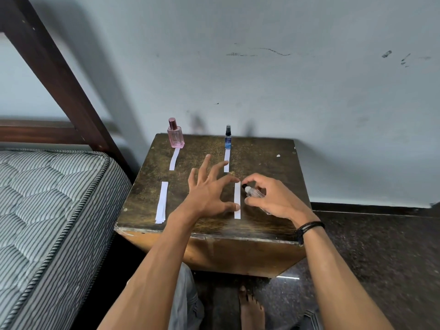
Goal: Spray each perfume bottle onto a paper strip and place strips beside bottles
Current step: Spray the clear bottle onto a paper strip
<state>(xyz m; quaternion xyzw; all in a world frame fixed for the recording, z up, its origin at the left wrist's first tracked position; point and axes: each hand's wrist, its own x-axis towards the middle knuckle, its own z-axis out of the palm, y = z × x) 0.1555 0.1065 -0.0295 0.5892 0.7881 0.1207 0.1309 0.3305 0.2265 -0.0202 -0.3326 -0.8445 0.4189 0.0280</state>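
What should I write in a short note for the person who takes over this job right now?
Left hand: open, fingers spread, index and thumb pinning a paper strip flat on the table.
Right hand: holds the clear spray bottle, tilted, nozzle toward that strip.
Done, it seems: pink bottle and blue bottle stand at the back, each with a strip in front.
Left: finish spraying, stand the clear bottle up, lay its strip beside it. Spare strips lie at the left.

dim, even light, soft shadows on the wall [262, 79], wide-angle bending at edges.
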